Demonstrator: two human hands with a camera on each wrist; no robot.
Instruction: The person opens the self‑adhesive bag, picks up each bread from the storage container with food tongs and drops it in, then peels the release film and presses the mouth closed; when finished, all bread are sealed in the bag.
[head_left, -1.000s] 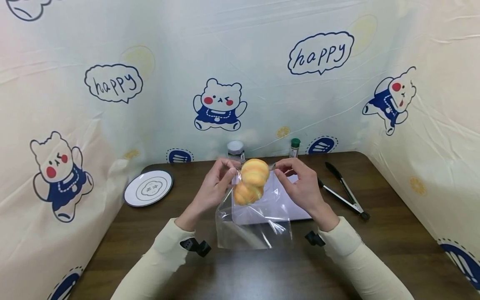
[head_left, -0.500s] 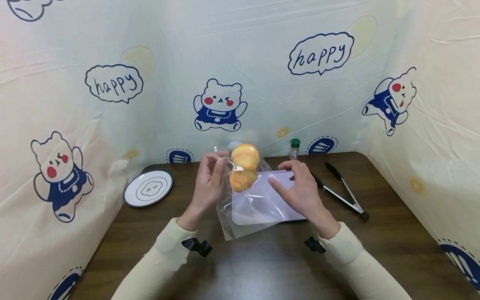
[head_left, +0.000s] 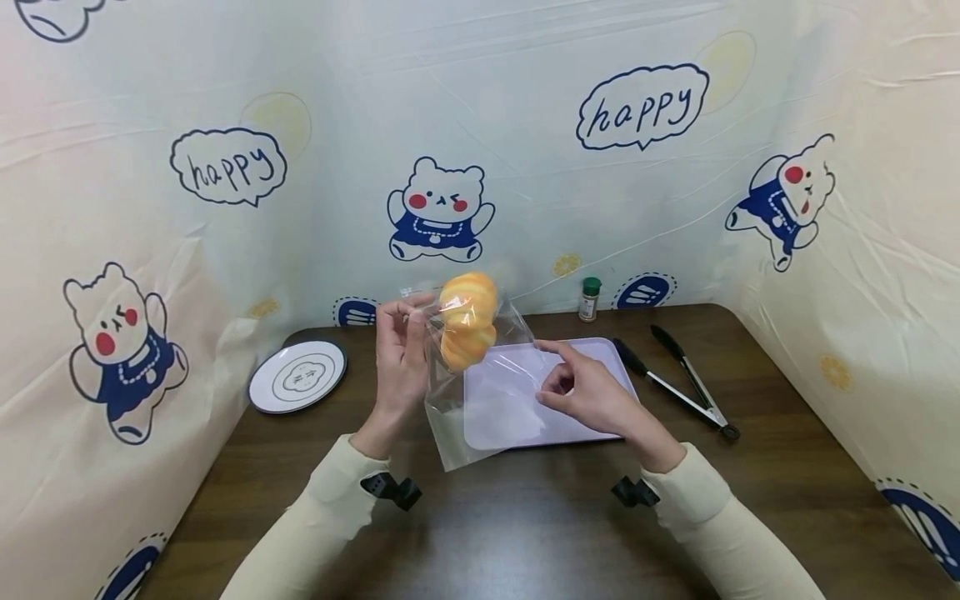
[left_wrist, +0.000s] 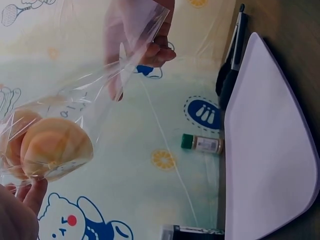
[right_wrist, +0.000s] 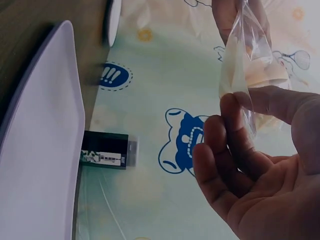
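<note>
Two golden bread rolls (head_left: 468, 304) sit together inside a clear plastic bag (head_left: 450, 417), raised above the table. My left hand (head_left: 401, 358) pinches the bag on its left side, beside the rolls; in the left wrist view its fingers (left_wrist: 36, 195) are right under the bread (left_wrist: 57, 147). On the other side, my right hand (head_left: 585, 387) pinches the bag's edge between thumb and index finger, as the right wrist view shows, where the bag (right_wrist: 235, 70) stretches up from the fingertips. The bag hangs partly over a pale lilac tray (head_left: 570, 425).
Black-handled tongs (head_left: 693, 383) lie spread to the right of the tray. A small green-capped spice jar (head_left: 589, 300) stands behind it. A white plate (head_left: 300, 375) sits at the left. The right wrist view shows a dark-labelled jar (right_wrist: 105, 150) at the back.
The bag with the rolls has moved up and left with my left hand. My right hand let go of the bag's top, then came lower and took its right edge.
</note>
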